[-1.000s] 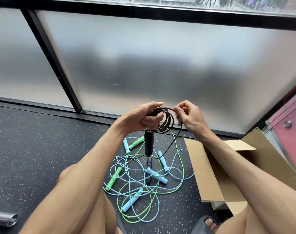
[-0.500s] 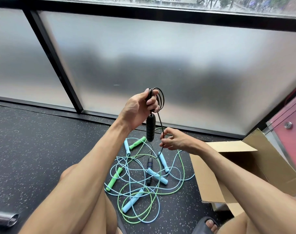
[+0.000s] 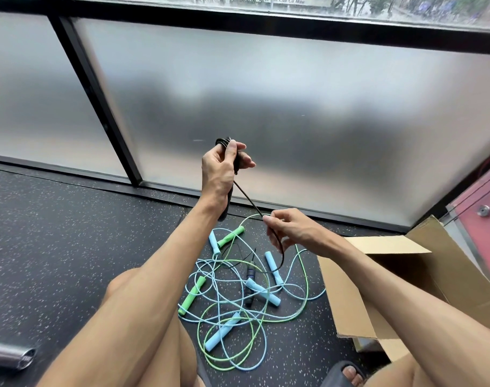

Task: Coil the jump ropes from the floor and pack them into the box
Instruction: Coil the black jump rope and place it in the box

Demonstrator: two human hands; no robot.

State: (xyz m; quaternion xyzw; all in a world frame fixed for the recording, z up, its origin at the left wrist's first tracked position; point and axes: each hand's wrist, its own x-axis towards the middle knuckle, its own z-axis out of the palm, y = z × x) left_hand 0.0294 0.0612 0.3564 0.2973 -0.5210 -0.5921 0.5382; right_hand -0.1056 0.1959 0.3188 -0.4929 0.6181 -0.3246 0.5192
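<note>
Head view of one jump rope part-coiled above the floor (image 3: 70, 247). The left hand (image 3: 221, 169) is raised in front of the frosted glass pane (image 3: 294, 121), its fingers curled round a small coil (image 3: 223, 141) of the black jump rope (image 3: 248, 201). The same hand holds that rope's first handle (image 3: 227, 205), which hangs below the palm. From this grip the free cord runs taut, down and to the right, to the right hand (image 3: 291, 230), which pinches it between thumb and forefinger; the remaining fingers are loosely bent and hold nothing. Below the pinch the cord falls in a slack arc to the second black handle (image 3: 250, 277), which lies on the floor with its long axis running near to far. This handle sits amid the tangled green jump rope (image 3: 192, 296) and blue jump ropes (image 3: 221, 332), none of them coiled. The decisive relation is that the uncoiled length lies below and to the right of the coil, already in the right hand. The next loop therefore appears to call for the right hand to carry the cord up and left to the left hand's fingers. The cord crosses the pale ropes, so its trailing handle may snag them as it lifts. The open cardboard box (image 3: 347, 297) stands to the right of the pile, nearer the right hand. No rope is visible in the box, though its interior is largely hidden.
</note>
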